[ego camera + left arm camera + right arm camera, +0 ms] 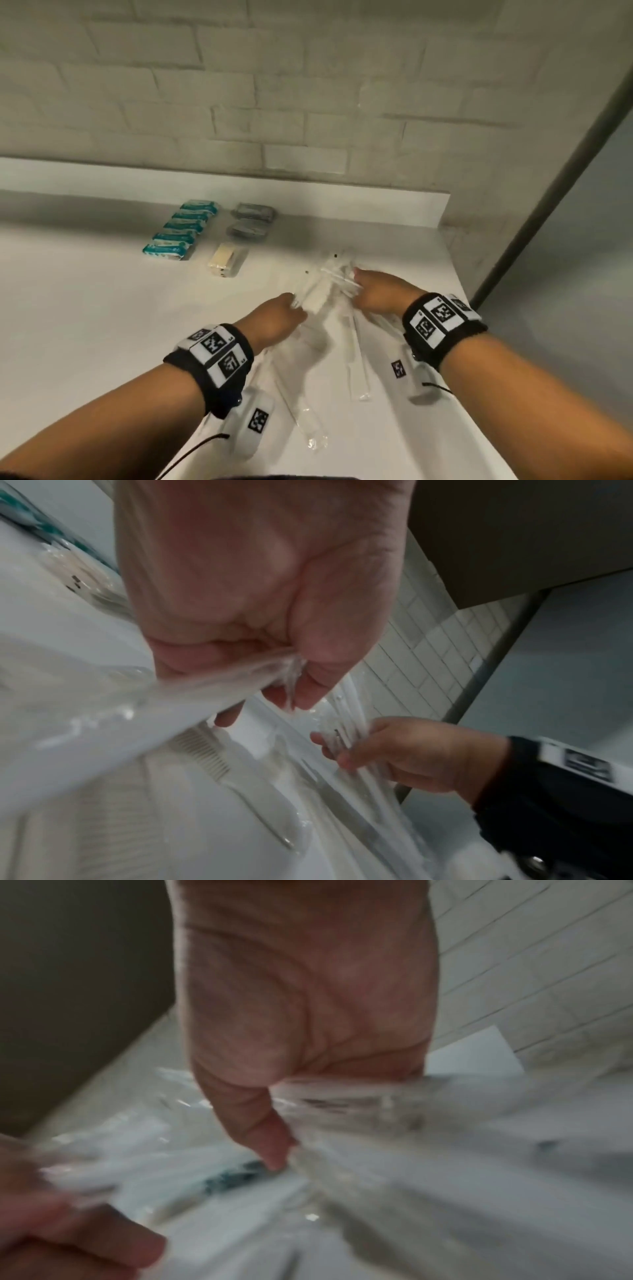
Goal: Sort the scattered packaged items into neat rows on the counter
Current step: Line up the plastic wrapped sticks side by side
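Packets point(329, 287) of clear thin plastic lie heaped on the counter point(85, 308) at the near right. They look light, slippery and floppy, so best taken by an end. The left hand point(281, 313) pinches one wrapper; the right hand point(380, 291) grips several beside it.

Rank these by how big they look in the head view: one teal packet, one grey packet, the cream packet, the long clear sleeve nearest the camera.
1. Long clear sleeve, though nearness inflates it.
2-4. Teal packet, grey packet and cream packet look alike; unranked.
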A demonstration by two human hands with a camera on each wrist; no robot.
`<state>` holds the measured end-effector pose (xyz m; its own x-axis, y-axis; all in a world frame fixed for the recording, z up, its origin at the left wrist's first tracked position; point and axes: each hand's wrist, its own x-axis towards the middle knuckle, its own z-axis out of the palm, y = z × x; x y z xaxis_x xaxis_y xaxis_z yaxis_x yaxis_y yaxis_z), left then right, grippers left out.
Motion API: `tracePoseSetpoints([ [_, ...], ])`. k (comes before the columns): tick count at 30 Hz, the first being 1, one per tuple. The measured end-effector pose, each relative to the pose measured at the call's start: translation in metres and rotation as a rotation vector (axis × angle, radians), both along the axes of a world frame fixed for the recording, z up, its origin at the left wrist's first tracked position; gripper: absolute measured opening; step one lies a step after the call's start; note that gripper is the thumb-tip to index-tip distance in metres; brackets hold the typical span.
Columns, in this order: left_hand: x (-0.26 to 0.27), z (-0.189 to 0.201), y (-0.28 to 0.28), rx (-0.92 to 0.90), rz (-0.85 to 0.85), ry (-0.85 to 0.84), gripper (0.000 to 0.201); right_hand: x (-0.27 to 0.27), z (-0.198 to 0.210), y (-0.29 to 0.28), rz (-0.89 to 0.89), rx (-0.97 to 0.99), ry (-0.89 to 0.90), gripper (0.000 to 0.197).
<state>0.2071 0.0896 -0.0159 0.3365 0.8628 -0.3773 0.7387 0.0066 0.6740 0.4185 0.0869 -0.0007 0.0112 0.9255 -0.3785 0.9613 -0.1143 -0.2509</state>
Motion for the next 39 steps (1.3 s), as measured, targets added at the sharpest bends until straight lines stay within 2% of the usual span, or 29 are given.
tracePoseSetpoints([
  [2, -0.001, 0.0, 0.006, 0.005, 0.01, -0.016, 0.044, 0.003, -0.002, 0.014, 0.066, -0.059, 0.028, 0.072],
  [5, -0.006, -0.004, 0.02, -0.034, 0.068, -0.087, 0.022, -0.003, -0.004, 0.019, 0.083, -0.076, 0.109, 0.068],
  [7, -0.01, -0.004, 0.03, -0.141, 0.164, -0.222, 0.009, -0.008, -0.002, 0.017, 0.073, -0.058, 0.122, 0.048],
  [9, -0.014, 0.0, 0.04, -0.188, 0.211, -0.284, 0.009, -0.012, 0.005, 0.012, 0.158, -0.089, 0.079, 0.022],
  [11, -0.014, 0.006, 0.049, -0.179, 0.224, -0.312, 0.012, -0.012, 0.012, 0.005, 0.195, -0.157, 0.068, 0.013],
  [13, -0.008, 0.013, 0.063, -0.157, 0.228, -0.337, 0.01, -0.004, 0.016, 0.008, 0.08, -0.146, 0.169, 0.015],
  [16, 0.014, 0.022, 0.091, -0.144, 0.216, -0.385, 0.005, 0.009, 0.023, 0.038, -0.23, 0.047, 0.428, 0.01],
  [18, 0.032, 0.025, 0.115, -0.139, 0.211, -0.409, 0.016, 0.019, 0.024, 0.069, -0.329, 0.149, 0.439, 0.017],
  [21, 0.041, 0.014, 0.153, -0.108, 0.233, -0.263, 0.056, 0.029, 0.014, 0.105, -0.44, 0.16, 0.316, 0.063],
  [22, 0.038, 0.007, 0.163, -0.072, 0.226, -0.169, 0.068, 0.032, 0.009, 0.113, -0.454, 0.189, 0.212, 0.075],
  [23, 0.033, 0.0, 0.17, -0.037, 0.202, -0.077, 0.074, 0.033, 0.004, 0.117, -0.454, 0.232, 0.12, 0.077],
  [25, 0.023, -0.012, 0.176, 0.009, 0.129, 0.054, 0.073, 0.028, -0.003, 0.122, -0.381, 0.322, 0.039, 0.064],
  [28, 0.011, -0.02, 0.169, 0.069, 0.024, 0.14, 0.06, 0.005, -0.011, 0.126, -0.136, 0.362, 0.036, 0.05],
  [30, 0.009, -0.018, 0.16, 0.129, -0.064, 0.195, 0.059, -0.013, -0.017, 0.13, 0.033, 0.332, 0.035, 0.045],
  [32, 0.011, -0.013, 0.151, 0.194, -0.18, 0.287, 0.06, -0.027, -0.022, 0.131, 0.12, 0.235, 0.035, 0.044],
  [34, 0.013, -0.013, 0.142, 0.198, -0.272, 0.319, 0.061, -0.029, -0.026, 0.127, 0.13, 0.107, -0.036, 0.04],
  [36, 0.015, -0.016, 0.133, 0.192, -0.283, 0.333, 0.063, -0.025, -0.028, 0.119, 0.08, 0.047, -0.057, 0.036],
  [39, 0.02, -0.023, 0.125, 0.2, -0.123, 0.369, 0.064, -0.02, -0.025, 0.103, 0.067, 0.045, -0.043, 0.036],
])
